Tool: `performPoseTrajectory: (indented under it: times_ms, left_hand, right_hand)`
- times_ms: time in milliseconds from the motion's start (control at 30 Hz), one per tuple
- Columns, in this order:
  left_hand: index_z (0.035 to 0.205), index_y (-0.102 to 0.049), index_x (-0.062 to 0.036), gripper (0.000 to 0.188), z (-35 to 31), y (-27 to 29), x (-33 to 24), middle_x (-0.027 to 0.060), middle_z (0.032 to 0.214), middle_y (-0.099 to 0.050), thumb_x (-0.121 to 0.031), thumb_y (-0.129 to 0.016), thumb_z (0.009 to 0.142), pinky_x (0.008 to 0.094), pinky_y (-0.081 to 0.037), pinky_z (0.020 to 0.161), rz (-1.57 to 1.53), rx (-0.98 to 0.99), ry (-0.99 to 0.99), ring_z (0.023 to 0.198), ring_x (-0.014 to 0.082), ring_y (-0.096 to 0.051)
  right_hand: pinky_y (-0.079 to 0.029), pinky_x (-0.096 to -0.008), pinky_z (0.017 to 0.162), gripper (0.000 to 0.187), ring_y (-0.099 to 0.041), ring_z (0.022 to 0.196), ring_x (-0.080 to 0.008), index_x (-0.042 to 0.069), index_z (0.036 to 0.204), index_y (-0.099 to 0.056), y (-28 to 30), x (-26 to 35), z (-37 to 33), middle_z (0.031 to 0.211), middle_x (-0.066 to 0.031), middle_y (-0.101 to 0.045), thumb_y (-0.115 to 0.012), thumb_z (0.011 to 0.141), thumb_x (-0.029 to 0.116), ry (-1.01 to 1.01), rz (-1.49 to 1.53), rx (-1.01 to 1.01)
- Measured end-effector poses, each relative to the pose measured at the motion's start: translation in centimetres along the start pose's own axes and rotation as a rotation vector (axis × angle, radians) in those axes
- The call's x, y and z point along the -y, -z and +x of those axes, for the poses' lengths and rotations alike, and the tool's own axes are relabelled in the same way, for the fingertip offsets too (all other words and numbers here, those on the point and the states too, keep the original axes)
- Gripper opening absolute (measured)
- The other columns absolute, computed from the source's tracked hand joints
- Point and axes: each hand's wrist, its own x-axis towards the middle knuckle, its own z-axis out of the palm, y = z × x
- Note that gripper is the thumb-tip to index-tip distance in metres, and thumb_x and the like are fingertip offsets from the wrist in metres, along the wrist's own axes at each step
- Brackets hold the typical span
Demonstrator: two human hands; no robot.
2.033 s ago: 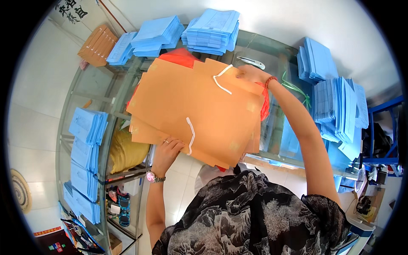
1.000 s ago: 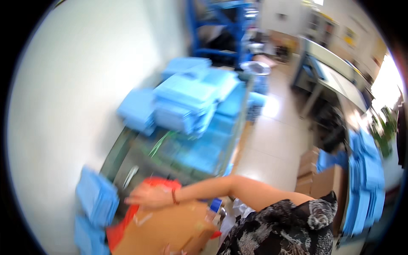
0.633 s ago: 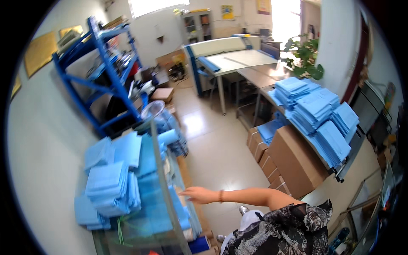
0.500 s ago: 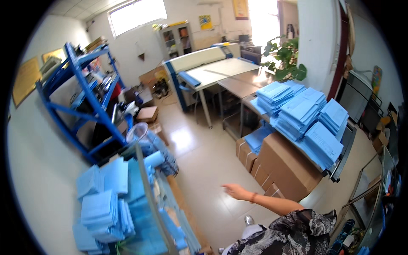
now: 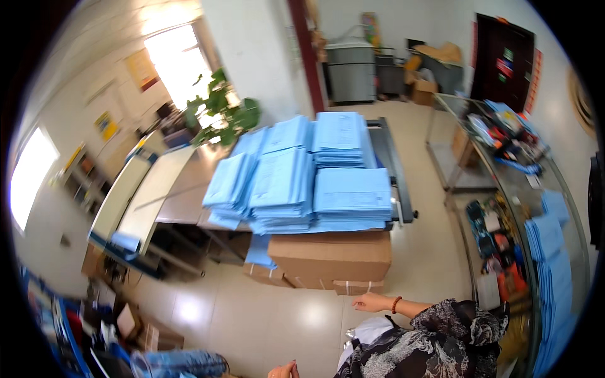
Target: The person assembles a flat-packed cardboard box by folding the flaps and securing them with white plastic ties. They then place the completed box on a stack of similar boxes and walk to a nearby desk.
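My right hand hangs in the air over the floor, just in front of a small brown carton. Its fingers are loosely stretched with nothing in them. A red bead bracelet circles that wrist. At the lower edge part of my left hand shows; most of its fingers are cut off or blurred, and no held thing is visible. Neither hand touches anything that I can see. Ahead, several stacks of light blue printed sheets or folders lie on a table, above a large brown carton.
A glass-topped metal rack with tools and blue stacks runs along the right. A cream flatbed machine stands at left. Beyond the table are a potted plant and a pillar. A blue transparent roll lies lower left.
My view has swung to the right, so the blue stacks on the table now sit in the middle. The left-hand shelf slid toward the lower left edge. My left hand has come into view.
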Motion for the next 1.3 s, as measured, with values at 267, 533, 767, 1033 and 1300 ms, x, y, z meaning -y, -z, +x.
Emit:
performPoseTrajectory:
  times_ms: [267, 533, 767, 1033, 1300]
  left_hand:
    - [0.105, -0.069, -0.0085, 0.013, 9.4, -9.5, -0.5, 0.0155, 0.085, -0.067, -0.009, -0.066, 0.092, 0.0448, -0.053, 0.069, -0.378, 0.416, -0.472, 0.080, 0.0361, -0.063]
    - [0.101, -0.069, -0.0096, 0.014, 23.5, -21.4, -19.0, 0.0073, 0.083, -0.066, -0.016, -0.069, 0.089, 0.0390, -0.052, 0.073, -0.353, 0.532, -0.981, 0.080, 0.0247, -0.066]
    - [0.100, -0.071, -0.0100, 0.013, 22.6, -34.3, -40.7, 0.0057, 0.079, -0.067, -0.015, -0.069, 0.088, 0.0362, -0.054, 0.075, -0.709, 0.604, -1.126, 0.078, 0.0252, -0.067]
    - [0.100, -0.069, -0.0122, 0.014, 30.5, -42.0, -55.0, 0.0053, 0.083, -0.068, -0.020, -0.066, 0.089, 0.0378, -0.054, 0.082, -0.751, 0.662, -1.207, 0.085, 0.0241, -0.068]
    - [0.093, -0.072, -0.0116, 0.010, 38.9, -54.9, -49.2, 0.0094, 0.074, -0.068, -0.018, -0.068, 0.086, 0.0409, -0.053, 0.068, -0.454, 0.708, -0.880, 0.074, 0.0289, -0.068]
  right_hand:
    - [-0.051, -0.0452, 0.089, 0.034, -0.066, 0.103, -0.0368, 0.007, 0.121, -0.066, -6.1, -15.4, -15.2, 0.115, -0.0191, -0.069, -0.057, 0.096, 0.030, -0.376, 0.079, -0.424]
    - [-0.052, -0.0489, 0.090, 0.035, -0.066, 0.103, -0.0362, 0.010, 0.117, -0.069, -21.5, -27.1, -49.5, 0.113, -0.0176, -0.070, -0.051, 0.096, 0.031, -1.647, 0.508, -0.345]
    - [-0.053, -0.0465, 0.088, 0.033, -0.067, 0.106, -0.0322, 0.012, 0.115, -0.071, -20.7, -29.6, -53.0, 0.115, -0.0153, -0.070, -0.059, 0.089, 0.029, -1.645, 0.949, -0.219]
    - [-0.054, -0.0436, 0.081, 0.026, -0.067, 0.097, -0.0286, 0.009, 0.103, -0.072, 0.3, -51.1, -44.6, 0.103, -0.0139, -0.070, -0.064, 0.086, 0.027, -1.221, 0.306, -0.253]
    - [-0.053, -0.0389, 0.076, 0.039, -0.067, 0.079, -0.0249, 0.001, 0.102, -0.071, 29.6, -62.0, -29.2, 0.086, -0.0139, -0.070, -0.059, 0.096, 0.037, -0.847, 0.461, -0.819]
